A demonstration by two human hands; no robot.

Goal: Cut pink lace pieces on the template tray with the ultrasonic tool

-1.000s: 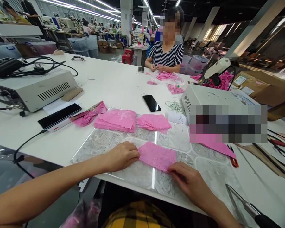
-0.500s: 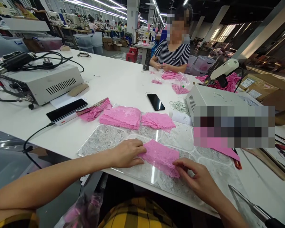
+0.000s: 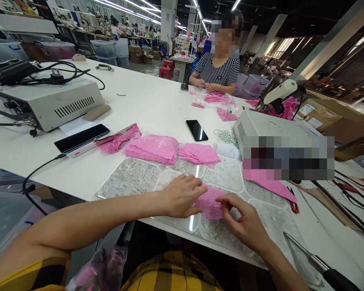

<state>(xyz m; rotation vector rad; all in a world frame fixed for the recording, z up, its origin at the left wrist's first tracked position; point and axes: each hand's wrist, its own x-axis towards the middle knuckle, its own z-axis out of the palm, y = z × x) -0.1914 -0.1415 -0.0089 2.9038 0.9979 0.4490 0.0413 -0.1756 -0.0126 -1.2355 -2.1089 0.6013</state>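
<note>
A pink lace piece (image 3: 211,202) lies on the clear-topped, grey marbled mat (image 3: 133,176) in front of me. My left hand (image 3: 182,197) is over its left end, fingers stretched out flat and thumb apart, hiding that part of the lace. At the right edge of the lace, my right hand (image 3: 244,220) pinches it between thumb and forefinger. Just beyond the hands sit a thick stack of pink lace (image 3: 151,148) and a smaller pink lace stack (image 3: 199,154).
A soldering-type pointed tool (image 3: 315,258) lies at the right. Grey boxed devices stand left (image 3: 69,103) and right (image 3: 261,125). A phone (image 3: 197,130), a power bank with a phone (image 3: 81,139) and a tied pink bundle (image 3: 119,139) lie on the table. A co-worker (image 3: 216,68) sits opposite.
My left hand has slid right across the lace, closer to my right hand. Less of the lace shows now. My right hand stays at its right edge.
</note>
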